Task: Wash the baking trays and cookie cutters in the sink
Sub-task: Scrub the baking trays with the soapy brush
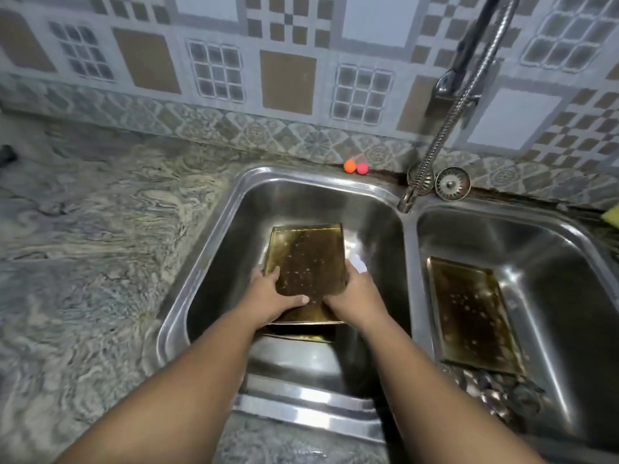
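Note:
Over the left basin (234,236) of the steel double sink I hold a greasy, brown-stained baking tray (310,256), tilted with its far end down. My left hand (273,294) grips its near left edge, thumb across the inside. My right hand (355,293) grips its near right edge. Another tray edge (301,331) shows just beneath, under my wrists. A second stained baking tray (469,309) lies in the right basin (549,256). Several small metal cookie cutters (495,386) lie at that tray's near end.
A flexible metal faucet hose (445,128) hangs down to the divider between the basins. A sink strainer (452,183) rests behind it. Orange and pink balls (355,167) sit on the back rim. Marbled counter (83,246) spreads to the left. A yellow sponge (612,214) peeks at right.

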